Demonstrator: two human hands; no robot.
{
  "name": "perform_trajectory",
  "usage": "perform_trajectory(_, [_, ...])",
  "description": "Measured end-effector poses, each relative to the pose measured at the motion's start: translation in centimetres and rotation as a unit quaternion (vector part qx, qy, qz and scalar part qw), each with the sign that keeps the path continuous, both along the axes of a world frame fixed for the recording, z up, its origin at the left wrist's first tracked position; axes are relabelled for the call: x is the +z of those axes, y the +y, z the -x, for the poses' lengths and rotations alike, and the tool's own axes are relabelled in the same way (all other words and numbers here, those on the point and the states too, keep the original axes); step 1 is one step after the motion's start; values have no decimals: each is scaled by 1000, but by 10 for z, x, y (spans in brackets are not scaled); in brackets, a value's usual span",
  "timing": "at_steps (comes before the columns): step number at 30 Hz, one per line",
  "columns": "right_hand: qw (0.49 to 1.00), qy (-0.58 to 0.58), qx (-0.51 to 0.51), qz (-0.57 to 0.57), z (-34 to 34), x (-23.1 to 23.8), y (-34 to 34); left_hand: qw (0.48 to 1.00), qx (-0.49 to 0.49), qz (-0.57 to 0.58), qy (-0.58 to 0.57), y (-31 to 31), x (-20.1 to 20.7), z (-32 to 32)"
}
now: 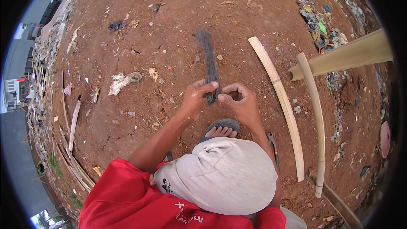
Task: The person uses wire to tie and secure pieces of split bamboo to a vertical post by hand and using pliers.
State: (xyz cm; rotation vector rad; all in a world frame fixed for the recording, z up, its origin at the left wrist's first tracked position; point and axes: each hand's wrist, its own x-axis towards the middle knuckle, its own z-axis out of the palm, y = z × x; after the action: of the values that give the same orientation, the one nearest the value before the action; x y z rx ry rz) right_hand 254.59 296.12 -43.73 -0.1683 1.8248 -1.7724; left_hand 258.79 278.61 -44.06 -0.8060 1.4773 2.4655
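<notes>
My left hand (196, 96) is closed around the lower part of a bundle of thin, dark grey wires (206, 53), with the thumb lying across it. The bundle points away from me, and its far end fans out slightly. Beside its near end, my right hand (245, 102) makes a pinch with thumb and forefinger. Whatever those fingertips hold is too small to make out. Below the hands, my sandalled foot (221, 130) rests on the ground. By my right forearm lies a pair of pliers (273, 144) with dark jaws, partly hidden by the arm.
Two long split bamboo strips (277, 89) (314, 114) lie on the red dirt to the right. A wide half-round bamboo piece (347, 56) reaches in from the right edge. More strips (76, 167) lie at left. Litter (322, 32) and a crumpled scrap (124, 82) are scattered around.
</notes>
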Motion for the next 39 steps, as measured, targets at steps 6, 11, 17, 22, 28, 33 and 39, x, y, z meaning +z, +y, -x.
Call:
perform_trajectory(6, [993, 121, -13, 7, -2, -14, -5, 1000, 19, 7, 0, 2, 3, 0])
perform_trajectory(11, [994, 105, 37, -19, 1, -16, -7, 999, 31, -10, -8, 0, 0, -4])
perform_trajectory(17, [991, 124, 36, 27, -2, -9, 1, 998, 56, -13, -30, -3, -2, -7])
perform_trajectory(22, [981, 186, 56, -1, -6, -4, -2, 998, 53, -18, -18, -1, -1, -6])
perform_trajectory(28, [988, 151, 29, -20, -8, 0, -4, 998, 49, -21, -24, -1, 3, -6])
perform_trajectory(33, [991, 133, 25, 1, -6, -3, 0, 998, 39, -33, -20, 2, -1, -3])
perform_trajectory(39, [991, 129, 40, 13, -14, 2, 1, 999, 38, -24, -18, -1, 1, -7])
